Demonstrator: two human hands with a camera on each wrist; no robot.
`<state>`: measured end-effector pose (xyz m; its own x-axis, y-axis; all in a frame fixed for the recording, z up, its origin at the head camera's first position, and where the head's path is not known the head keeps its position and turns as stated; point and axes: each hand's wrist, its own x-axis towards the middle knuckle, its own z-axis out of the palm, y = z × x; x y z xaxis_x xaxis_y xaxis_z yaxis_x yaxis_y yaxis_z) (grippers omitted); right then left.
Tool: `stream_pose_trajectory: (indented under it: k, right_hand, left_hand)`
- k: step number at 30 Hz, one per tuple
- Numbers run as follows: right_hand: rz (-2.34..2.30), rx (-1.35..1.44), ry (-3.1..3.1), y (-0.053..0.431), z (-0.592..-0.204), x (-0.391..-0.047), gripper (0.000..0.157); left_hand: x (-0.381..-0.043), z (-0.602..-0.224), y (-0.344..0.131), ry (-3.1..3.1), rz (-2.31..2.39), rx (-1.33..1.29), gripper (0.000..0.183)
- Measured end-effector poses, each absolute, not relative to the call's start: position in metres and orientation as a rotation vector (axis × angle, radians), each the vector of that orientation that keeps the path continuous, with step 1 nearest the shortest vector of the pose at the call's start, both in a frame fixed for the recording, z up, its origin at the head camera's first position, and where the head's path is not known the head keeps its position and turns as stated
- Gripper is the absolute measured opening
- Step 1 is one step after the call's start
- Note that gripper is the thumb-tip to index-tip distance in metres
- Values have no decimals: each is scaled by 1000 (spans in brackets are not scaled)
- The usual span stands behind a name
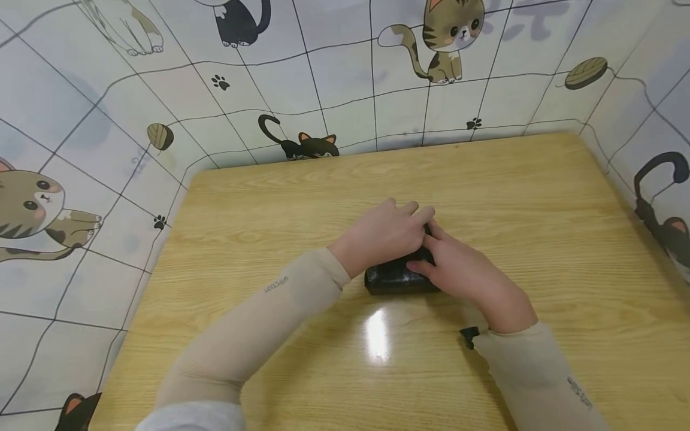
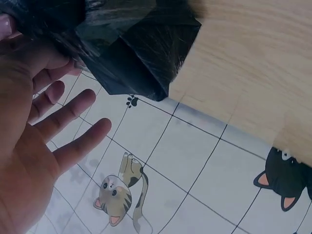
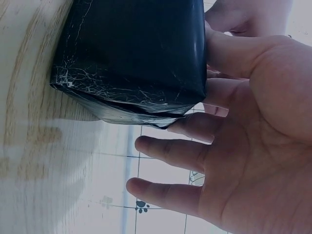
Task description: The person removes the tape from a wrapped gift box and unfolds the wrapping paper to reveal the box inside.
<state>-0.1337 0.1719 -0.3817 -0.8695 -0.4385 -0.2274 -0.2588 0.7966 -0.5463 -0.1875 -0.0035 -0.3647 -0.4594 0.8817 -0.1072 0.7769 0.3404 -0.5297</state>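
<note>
A box-shaped package wrapped in shiny black plastic [image 1: 396, 280] lies on the table, partly hidden under both hands. My left hand [image 1: 385, 234] reaches over its far side. In the left wrist view its thumb and forefinger pinch the black wrap [image 2: 141, 53], while the other fingers extend loosely below. At the package's right end, my right hand [image 1: 458, 263] holds it with the thumb across the top. Creased, folded plastic [image 3: 131, 105] shows at that end in the right wrist view, where the lower fingers stick out straight beside it. The fingertips of both hands meet.
The package is on a light wood-grain table [image 1: 259, 221]. A small black piece [image 1: 469, 336] shows beside the right sleeve. Walls with a cat and grid print [image 1: 345, 78] border the table at the back and sides.
</note>
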Motion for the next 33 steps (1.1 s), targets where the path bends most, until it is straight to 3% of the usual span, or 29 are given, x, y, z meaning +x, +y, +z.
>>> stream_pose_trajectory:
  k: [9, 22, 28, 33]
  right_hand:
    - [-675, -481, 2622, 171, -382, -136, 82]
    - [-660, -440, 2613, 172, -381, -134, 82]
    - [-655, -456, 2618, 173, -382, -134, 82]
    - [-657, -460, 2627, 172, -382, -134, 81]
  left_hand:
    - [-203, -364, -7, -2678, 710, -1431, 32]
    - [-223, -355, -33, -3039, -35, -1478, 13]
    - [-219, -362, -27, -2999, 156, -1510, 13]
    - [-213, -364, -20, -2897, 501, -1540, 31]
